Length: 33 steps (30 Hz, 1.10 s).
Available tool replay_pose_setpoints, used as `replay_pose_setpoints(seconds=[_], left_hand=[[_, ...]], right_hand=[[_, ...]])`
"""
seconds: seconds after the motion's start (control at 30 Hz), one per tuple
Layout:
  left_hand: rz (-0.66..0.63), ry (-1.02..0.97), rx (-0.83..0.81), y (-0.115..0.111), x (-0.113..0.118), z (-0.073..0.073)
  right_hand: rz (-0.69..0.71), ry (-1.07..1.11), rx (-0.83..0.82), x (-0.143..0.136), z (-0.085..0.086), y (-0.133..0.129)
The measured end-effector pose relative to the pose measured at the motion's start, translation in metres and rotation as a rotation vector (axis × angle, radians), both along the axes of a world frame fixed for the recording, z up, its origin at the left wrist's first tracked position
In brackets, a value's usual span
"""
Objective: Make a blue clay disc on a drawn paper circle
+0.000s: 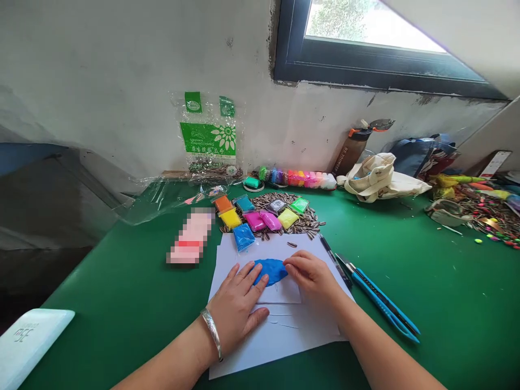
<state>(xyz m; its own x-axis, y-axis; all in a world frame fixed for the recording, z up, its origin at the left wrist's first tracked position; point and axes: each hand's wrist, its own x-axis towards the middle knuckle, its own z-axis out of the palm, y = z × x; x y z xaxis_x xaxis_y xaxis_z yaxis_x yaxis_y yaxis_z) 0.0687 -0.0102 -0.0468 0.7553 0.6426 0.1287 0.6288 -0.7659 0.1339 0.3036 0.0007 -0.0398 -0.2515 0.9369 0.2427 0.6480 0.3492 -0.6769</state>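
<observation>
While the left hand [239, 297] lies palm down with its fingers spread and relaxed, holding nothing, its fingertips rest on the left part of a flattened oval of blue clay [270, 271] in the head view. The right hand [312, 272] comes in from the other side, its thumb and fingers bunched close together at the clay's right end; they touch the edge there, but I cannot tell whether they grip it or only press on it. The blue clay lies between the two hands, on white paper [239, 364] spread over the green tabletop [117, 298]. A silver bangle [212, 334] circles the left wrist.

Just beyond the clay, a single seed [292, 244] lies on the paper, and a blue packet [244, 237] overlaps the paper's far edge. Behind it, more coloured packets [255, 220] sit on a heap of striped seeds [313, 221]. At the paper's right side lie a dark pen [335, 261] and, just beside it, a blue-handled tool [384, 304], both slanted. A pink item [193, 236], blurred into blocks, lies to the left. Farther back, a clear bag with green print [208, 139] stands against the wall [122, 65]; a brown bottle [352, 149] leans behind a cream cloth bag [374, 176] to the right.
</observation>
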Motion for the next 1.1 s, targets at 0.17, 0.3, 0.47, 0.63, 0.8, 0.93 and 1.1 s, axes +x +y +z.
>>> replay_pose_setpoints(seconds=[0.17,0.3,0.47,0.63,0.8,0.93,1.1], left_hand=[[-0.002,0.025,-0.022,0.000,0.000,0.005],[0.008,0.024,-0.034,0.001,0.001,0.006],[0.004,-0.013,-0.021,0.000,0.000,0.002],[-0.005,-0.060,-0.006,0.000,-0.001,-0.001],[-0.005,-0.074,-0.035,0.000,-0.001,-0.001],[0.010,-0.165,-0.043,0.000,-0.004,-0.002],[-0.009,-0.214,-0.001,0.006,-0.018,0.001]], right_hand=[[0.103,-0.314,0.107,-0.007,0.015,-0.015],[0.132,-0.454,0.103,-0.004,0.019,-0.020],[0.070,-0.434,0.182,-0.005,0.013,-0.021],[0.072,-0.523,0.183,-0.015,0.008,-0.018],[0.082,-0.546,0.198,-0.015,0.003,-0.018],[0.086,-0.550,0.145,-0.015,0.001,-0.016],[0.087,-0.540,0.113,-0.014,0.002,-0.015]])
